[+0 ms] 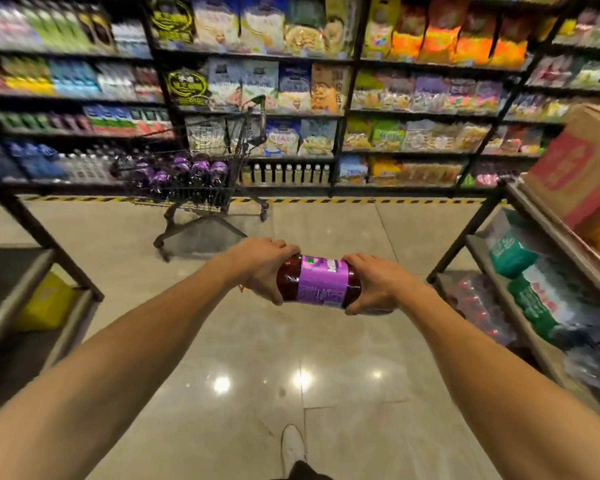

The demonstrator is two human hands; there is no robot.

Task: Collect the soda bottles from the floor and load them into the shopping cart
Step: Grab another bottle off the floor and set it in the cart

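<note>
Closest to me, I am seeing a white shoe (292, 448) planting on the glossy tiled floor (243, 348), which is throwing back spots of ceiling light. Both bare forearms are reaching forward from the lower corners of my view. At their ends I am holding one soda bottle (321, 282) on its side, in the air over the floor, roughly level. It is showing dark red liquid and a purple label. My left hand (260, 268) is gripping its left end, fingers (281, 245) curling over the top and thumb underneath. My right hand (374, 285) is gripping the right end the same way, fingers (355, 259) wrapping round it. I cannot tell which end is the cap.

To either side, low metal racks are framing the aisle. The left rack (32, 271) is carrying something yellow (45, 303) on a lower level. The right rack (520, 271) is holding wrapped packs of drinks and, on top, a cardboard box (575, 168).

Further ahead, well apart from the hands, the shopping cart (201, 188) is standing on the floor with its handle toward the right. More purple-labelled bottles (187, 174) are lying inside its basket. A yellow-and-black striped line (361, 201) is running across the floor behind it. Beyond that, tall store shelves (343, 109) are showing blurred snack bags and bottled drinks.
</note>
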